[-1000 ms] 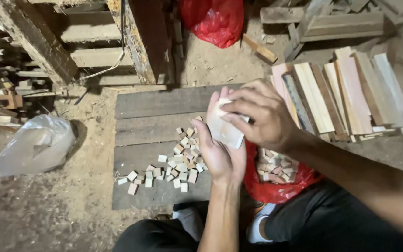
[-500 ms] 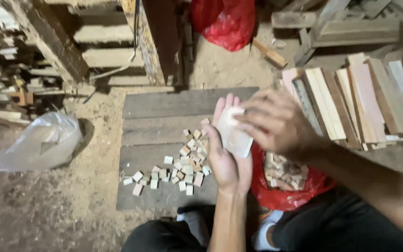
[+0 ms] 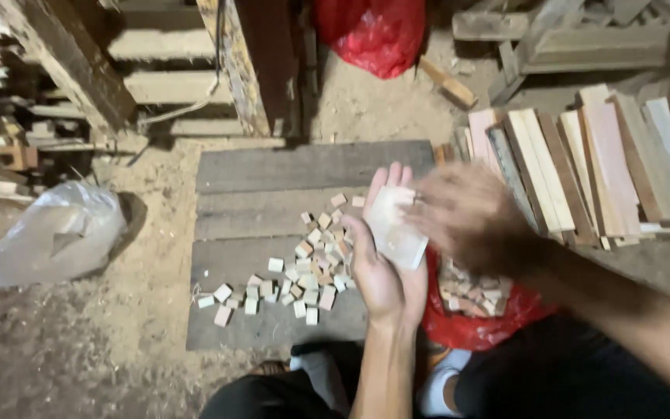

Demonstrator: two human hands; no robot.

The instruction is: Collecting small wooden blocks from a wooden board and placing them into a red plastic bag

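Observation:
My left hand (image 3: 382, 268) is held palm up over the boards, with a pale flat piece of sandpaper (image 3: 395, 230) lying on its fingers. My right hand (image 3: 467, 213) is blurred with motion just right of that piece, fingertips at its upper edge; whether it pinches something small I cannot tell. Below the hands, several small pale wood blocks (image 3: 312, 268) are scattered on grey planks (image 3: 288, 174). A red bag (image 3: 478, 318) with more small blocks lies open under my right forearm.
A stack of wood strips (image 3: 583, 167) lies on the right. Another red bag (image 3: 372, 35) sits at the top, a clear plastic bag (image 3: 44, 233) on the left. Timber and wooden frames stand at the top left on a sawdust floor.
My right hand has slid to the right, off the pale piece, and is now blurred. The left hand has stayed palm up, shifting slightly lower.

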